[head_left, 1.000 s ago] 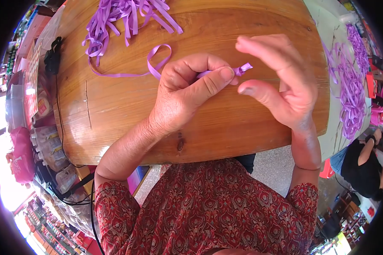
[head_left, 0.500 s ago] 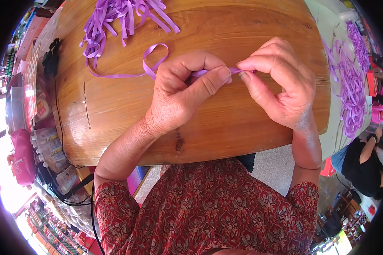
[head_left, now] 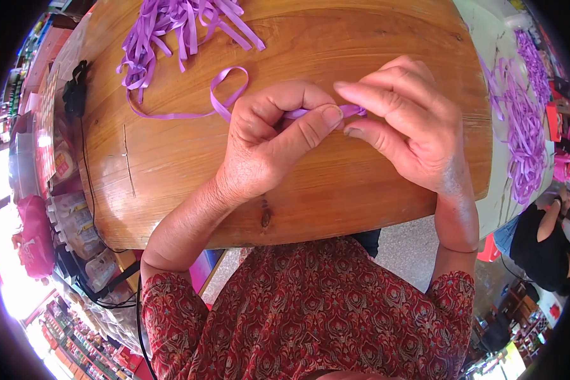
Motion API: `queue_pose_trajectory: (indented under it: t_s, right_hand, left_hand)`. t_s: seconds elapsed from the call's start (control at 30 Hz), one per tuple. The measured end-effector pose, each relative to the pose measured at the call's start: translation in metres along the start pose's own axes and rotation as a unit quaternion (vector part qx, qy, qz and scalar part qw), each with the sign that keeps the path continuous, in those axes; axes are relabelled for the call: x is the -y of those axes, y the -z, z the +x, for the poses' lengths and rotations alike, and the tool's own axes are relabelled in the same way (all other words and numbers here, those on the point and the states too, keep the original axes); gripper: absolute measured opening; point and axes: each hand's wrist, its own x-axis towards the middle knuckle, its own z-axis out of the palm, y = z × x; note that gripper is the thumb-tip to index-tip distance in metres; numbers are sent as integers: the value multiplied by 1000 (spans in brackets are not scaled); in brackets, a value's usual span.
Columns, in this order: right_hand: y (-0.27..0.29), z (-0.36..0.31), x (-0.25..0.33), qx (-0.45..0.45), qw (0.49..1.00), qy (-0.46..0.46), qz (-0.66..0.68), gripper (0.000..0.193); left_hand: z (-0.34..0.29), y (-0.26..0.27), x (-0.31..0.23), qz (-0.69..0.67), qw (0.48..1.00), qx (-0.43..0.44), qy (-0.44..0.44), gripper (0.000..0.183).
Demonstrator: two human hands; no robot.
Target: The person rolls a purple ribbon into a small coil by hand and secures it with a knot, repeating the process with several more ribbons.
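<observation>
The left hand (head_left: 273, 136) is pinching a narrow purple fabric ribbon (head_left: 221, 109); just beside it, the right hand (head_left: 415, 123) is now spreading finger and thumb, apparently releasing the ribbon.

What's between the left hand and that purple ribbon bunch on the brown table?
A loop of purple ribbon on the wooden table, in the head view.

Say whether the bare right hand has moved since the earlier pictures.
Yes: the right hand shifted left, judged against the dark knot in the brown wooden table.
</observation>
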Motion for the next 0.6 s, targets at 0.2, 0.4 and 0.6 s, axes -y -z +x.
queue_pose_trajectory:
  t_s: [0.2, 0.4, 0.6]
  right_hand:
    - [3, 0, 1, 21, 999, 5, -30, 22]
    - [1, -2, -3, 29, 994, 16, -107, 16]
    - [4, -3, -5, 16, 993, 31, -112, 19]
  left_hand:
    - [0, -2, -1, 42, 999, -11, -26, 3]
    - [3, 4, 1, 59, 997, -45, -8, 1]
    - [4, 5, -2, 61, 996, -60, 6, 0]
